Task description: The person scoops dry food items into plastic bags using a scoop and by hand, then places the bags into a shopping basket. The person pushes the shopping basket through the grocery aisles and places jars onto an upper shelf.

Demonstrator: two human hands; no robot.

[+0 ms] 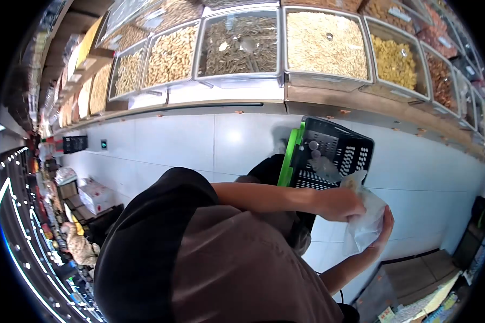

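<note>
A translucent white plastic bag (366, 223) is held up between my two hands, over the near right edge of a black shopping basket. My left hand (344, 204) is closed on the bag's upper left part, its fingers wrapped into the plastic. Along the bag's right side, my right hand (383, 230) grips the edge, with its fingers partly hidden. What the bag contains cannot be made out. The black basket (355, 141), with a bright green handle (290, 156), stands on the floor. Inside it lies a clear plastic-wrapped item (325, 168), partly covered.
Clear bins line the shelf ahead, holding peanuts in shells (171, 55), dark sunflower seeds (240, 44), pale seeds (326, 46) and yellow pieces (394, 62). The shelf edge (188, 109) runs beyond the basket. Brown boxes (415, 277) stand at lower right on the tiled floor (172, 142).
</note>
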